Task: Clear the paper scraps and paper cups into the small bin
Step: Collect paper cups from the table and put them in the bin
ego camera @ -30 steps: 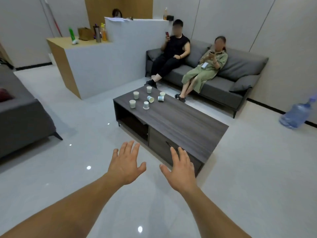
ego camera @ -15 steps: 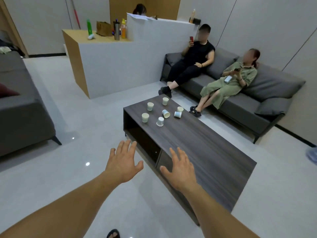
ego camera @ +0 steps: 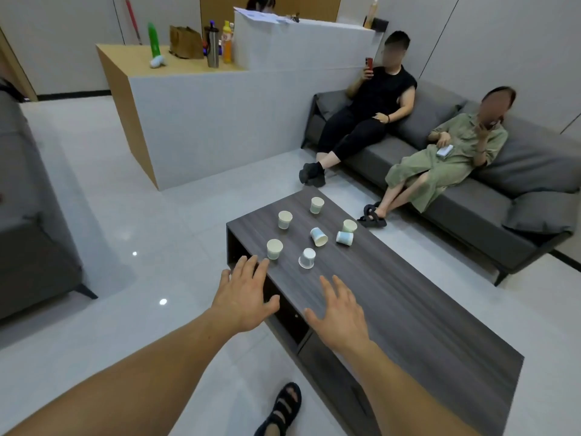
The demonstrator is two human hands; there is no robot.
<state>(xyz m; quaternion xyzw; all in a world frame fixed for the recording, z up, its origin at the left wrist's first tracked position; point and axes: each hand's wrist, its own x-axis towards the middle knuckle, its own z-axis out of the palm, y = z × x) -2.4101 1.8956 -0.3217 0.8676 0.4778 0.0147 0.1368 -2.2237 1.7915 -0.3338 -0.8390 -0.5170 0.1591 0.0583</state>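
Several small paper cups stand or lie at the far end of a dark wooden coffee table (ego camera: 408,309). The nearest upright cup (ego camera: 274,248) is just beyond my left fingertips. An upside-down cup (ego camera: 307,258) sits beside it, and two cups lie on their sides (ego camera: 319,236) (ego camera: 344,238). My left hand (ego camera: 243,297) hovers with spread fingers over the table's near left edge, holding nothing. Over the tabletop, my right hand (ego camera: 341,316) is open and empty too. No bin or paper scraps are in view.
Two people sit on a grey sofa (ego camera: 490,196) behind the table, their feet close to its far side. A white reception counter (ego camera: 220,121) with bottles stands at the back. Another grey sofa (ego camera: 28,221) is on the left. My sandalled foot (ego camera: 283,410) is by the table.
I have walked closer to the table. Both open hands have moved forward and now reach over its near edge, with the cups much nearer.
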